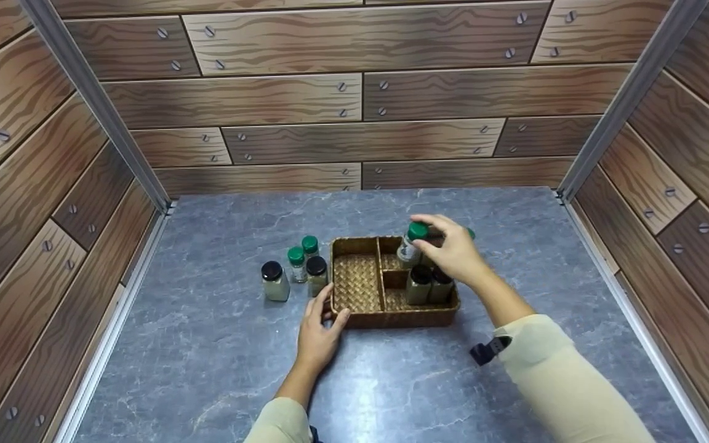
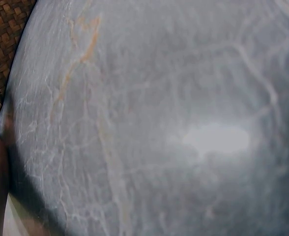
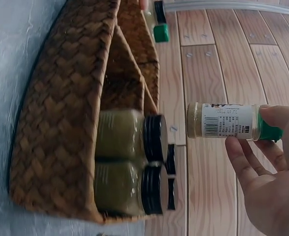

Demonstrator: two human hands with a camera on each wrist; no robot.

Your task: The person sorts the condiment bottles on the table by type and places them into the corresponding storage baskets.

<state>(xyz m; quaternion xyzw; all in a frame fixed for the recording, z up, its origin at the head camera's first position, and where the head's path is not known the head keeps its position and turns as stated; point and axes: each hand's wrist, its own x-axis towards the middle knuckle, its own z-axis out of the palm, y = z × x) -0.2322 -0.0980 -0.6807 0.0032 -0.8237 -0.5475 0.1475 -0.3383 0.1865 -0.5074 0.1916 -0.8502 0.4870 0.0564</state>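
My right hand (image 1: 456,249) pinches a green-capped spice jar (image 3: 225,120) by its cap, above the back right compartment of a woven basket (image 1: 370,320). The jar has a white printed label. Two black-capped jars (image 3: 125,135) stand in the front right compartment; further black caps (image 3: 171,160) show behind them. My left hand (image 1: 319,335) holds the basket's front left corner, thumb on the front wall and fingers along the left side. In the left wrist view only part of that hand and the basket's woven wall (image 2: 2,49) appear. The right hand partly hides the back compartment.
Left of the basket stand two green-capped jars (image 1: 296,264) and two black-capped jars (image 1: 276,283). Another green cap (image 1: 471,233) peeks out beyond the right hand. The grey marbled table (image 1: 207,369) is enclosed by wood-patterned walls (image 1: 354,98) with metal edge rails.
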